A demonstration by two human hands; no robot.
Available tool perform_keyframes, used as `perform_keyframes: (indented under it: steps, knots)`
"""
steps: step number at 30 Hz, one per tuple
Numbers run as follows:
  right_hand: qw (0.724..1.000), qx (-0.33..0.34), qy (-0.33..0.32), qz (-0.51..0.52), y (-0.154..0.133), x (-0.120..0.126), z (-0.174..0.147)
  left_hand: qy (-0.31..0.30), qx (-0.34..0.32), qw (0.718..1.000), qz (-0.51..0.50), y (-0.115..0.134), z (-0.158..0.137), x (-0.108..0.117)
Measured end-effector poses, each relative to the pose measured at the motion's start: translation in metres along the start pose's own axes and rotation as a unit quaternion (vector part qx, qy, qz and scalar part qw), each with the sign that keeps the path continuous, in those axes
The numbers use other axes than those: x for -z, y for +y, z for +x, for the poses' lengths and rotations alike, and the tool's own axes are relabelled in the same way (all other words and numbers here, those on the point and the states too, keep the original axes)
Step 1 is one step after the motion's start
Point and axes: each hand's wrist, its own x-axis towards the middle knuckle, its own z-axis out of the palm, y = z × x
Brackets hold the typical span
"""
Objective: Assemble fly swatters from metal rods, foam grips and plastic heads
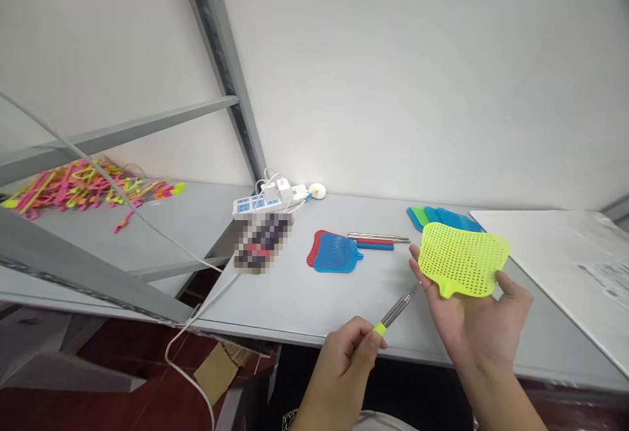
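Note:
My left hand (348, 352) is closed around the yellow-green grip of a telescopic metal rod (396, 311). The rod slants up to the right, its thin tip close to the fingers of my right hand (479, 326). That hand supports a yellow-green fly swatter head (462, 261) from beneath, thumb at its right edge, the short socket pointing down toward me. Rod and head are apart. Left of them on the table lie a blue fly swatter head (337, 254) over a red one (313, 247), beside metal rods (376, 236) with red and blue grips (376, 245).
More blue and green swatter heads (442, 217) lie behind my right hand. A wrapped white panel (555, 267) covers the table's right side. A power strip (265, 202) with chargers stands at back left. A white cable (171, 352) hangs near a grey metal frame (221, 71).

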Motion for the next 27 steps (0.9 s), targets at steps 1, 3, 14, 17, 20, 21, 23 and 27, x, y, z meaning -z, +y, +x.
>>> perform_keyframes:
  steps: [1,3,14,17,20,21,23,27]
  knots:
    - [1.0,0.006,0.02,0.019,-0.004,0.002,-0.005,-0.011,0.0,1.0,0.011,0.002,-0.003,-0.005]
    - [0.995,0.011,0.067,0.072,-0.013,0.004,-0.014,-0.021,-0.004,0.999,0.039,0.005,-0.009,-0.014]
    - [0.977,0.042,0.139,0.154,-0.051,0.0,-0.051,-0.035,-0.081,0.988,0.128,0.006,-0.031,-0.048]
    - [0.977,0.051,0.122,0.168,-0.051,-0.001,-0.055,-0.061,-0.08,0.985,0.143,0.004,-0.031,-0.052]
    - [0.976,0.069,0.125,0.164,-0.052,-0.003,-0.054,-0.082,-0.07,0.982,0.153,0.002,-0.03,-0.056]
    - [0.976,0.074,0.129,0.16,-0.052,-0.003,-0.054,-0.085,-0.066,0.982,0.153,0.002,-0.029,-0.058]
    - [0.977,0.08,0.134,0.146,-0.053,-0.004,-0.054,-0.081,-0.062,0.983,0.15,0.002,-0.029,-0.06]
    - [0.979,0.084,0.139,0.12,-0.052,-0.003,-0.056,-0.069,-0.062,0.985,0.143,0.003,-0.03,-0.063]
